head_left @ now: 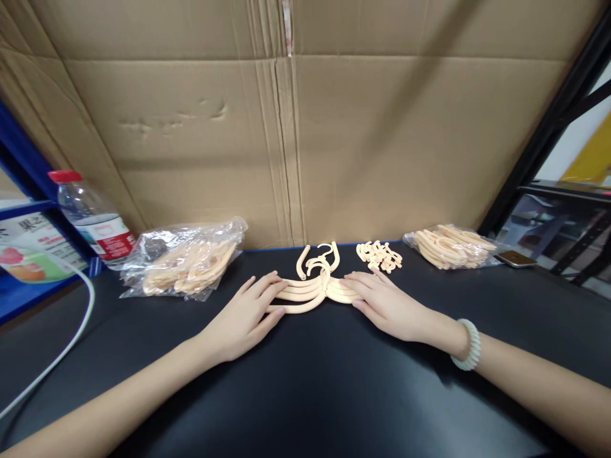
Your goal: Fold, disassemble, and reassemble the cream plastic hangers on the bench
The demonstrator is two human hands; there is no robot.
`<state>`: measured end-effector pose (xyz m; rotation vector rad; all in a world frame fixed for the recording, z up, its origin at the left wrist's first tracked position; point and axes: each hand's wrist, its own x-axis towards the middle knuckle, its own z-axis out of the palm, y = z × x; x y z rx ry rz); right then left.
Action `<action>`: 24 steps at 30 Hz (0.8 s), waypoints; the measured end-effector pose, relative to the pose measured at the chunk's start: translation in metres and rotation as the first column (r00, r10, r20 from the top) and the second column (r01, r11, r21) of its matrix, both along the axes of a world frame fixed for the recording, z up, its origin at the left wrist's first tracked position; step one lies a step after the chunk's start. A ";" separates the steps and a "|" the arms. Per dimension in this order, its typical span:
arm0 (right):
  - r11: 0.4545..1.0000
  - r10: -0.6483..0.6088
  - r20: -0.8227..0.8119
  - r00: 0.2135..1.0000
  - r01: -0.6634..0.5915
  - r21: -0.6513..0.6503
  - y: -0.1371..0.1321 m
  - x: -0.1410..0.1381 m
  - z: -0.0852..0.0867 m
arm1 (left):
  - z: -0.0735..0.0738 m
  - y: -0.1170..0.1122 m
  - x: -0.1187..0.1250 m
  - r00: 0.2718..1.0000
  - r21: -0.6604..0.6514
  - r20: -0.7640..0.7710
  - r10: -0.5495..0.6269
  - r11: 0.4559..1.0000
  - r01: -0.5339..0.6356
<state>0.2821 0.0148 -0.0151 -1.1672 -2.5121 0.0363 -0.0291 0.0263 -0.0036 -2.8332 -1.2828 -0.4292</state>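
A row of cream-peach plastic hangers (305,292) lies on the black table, their curved arms spread to both sides and their hooks bunched in the middle. My left hand (243,315) holds the left arms, fingers over the far side and thumb along the near one. On the right arms, my right hand (386,302) rests with its fingers and thumb around the ends, which it partly hides. Just behind the hooks lie loose curved hanger pieces (302,262) and a loose hook (327,247). A heap of small hooks (379,256) sits beyond my right hand.
At the left, a clear bag of hanger parts (191,264) lies before a red-capped bottle (100,219). Another bag of parts (449,247) and a phone (516,259) are at the right. A white cable (79,331) crosses the left side. Cardboard (382,127) stands behind the table.
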 end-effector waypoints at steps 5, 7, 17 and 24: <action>1.000 -0.002 0.029 1.000 0.002 -0.009 0.000 0.000 0.001 | 0.000 -0.002 0.000 0.997 0.032 0.071 -0.043 0.999 0.041; 1.000 0.000 0.032 0.999 0.001 -0.005 -0.001 0.000 0.002 | 0.000 -0.001 0.000 0.994 0.054 0.089 -0.067 0.997 0.062; 1.000 0.012 0.027 1.000 -0.012 0.019 0.000 0.001 0.003 | -0.004 -0.001 -0.003 0.990 0.084 0.104 -0.097 0.992 0.089; 0.999 0.020 0.026 0.999 -0.021 0.038 0.000 0.003 0.007 | -0.005 -0.001 -0.003 0.988 0.106 0.109 -0.110 0.989 0.099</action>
